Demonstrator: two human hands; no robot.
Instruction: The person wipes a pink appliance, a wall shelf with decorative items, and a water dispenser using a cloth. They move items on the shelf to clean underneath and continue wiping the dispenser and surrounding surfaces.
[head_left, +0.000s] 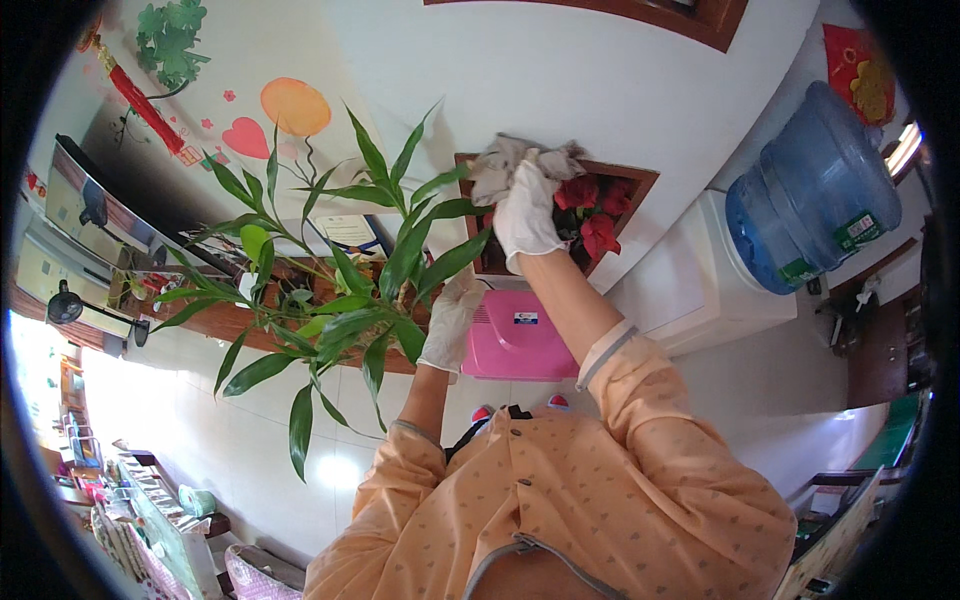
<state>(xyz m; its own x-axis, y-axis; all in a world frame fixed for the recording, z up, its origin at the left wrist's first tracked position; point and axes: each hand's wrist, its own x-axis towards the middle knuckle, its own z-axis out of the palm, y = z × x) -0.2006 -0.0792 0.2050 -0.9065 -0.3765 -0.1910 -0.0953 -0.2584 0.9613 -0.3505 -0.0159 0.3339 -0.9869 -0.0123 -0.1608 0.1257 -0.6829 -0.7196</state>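
Observation:
My right hand (527, 212), in a white glove, grips a bunched grey cloth (501, 166). The cloth lies over the upper left part of a brown wooden frame (641, 176) on the white wall. Red artificial-looking flowers (600, 234) show inside that frame, just right of my wrist. Also gloved in white, my left hand (453, 319) is lower, beside the long green leaves of a potted-type plant (409, 259). Leaves partly cover its fingers, so whether they hold a stem is unclear.
A pink plastic appliance or box (517, 337) stands below my hands. Right of it is a white water dispenser (675, 300) with a blue bottle (810, 195). A brown wooden cabinet top (262, 334) runs behind the plant, towards a television (97, 202) at left.

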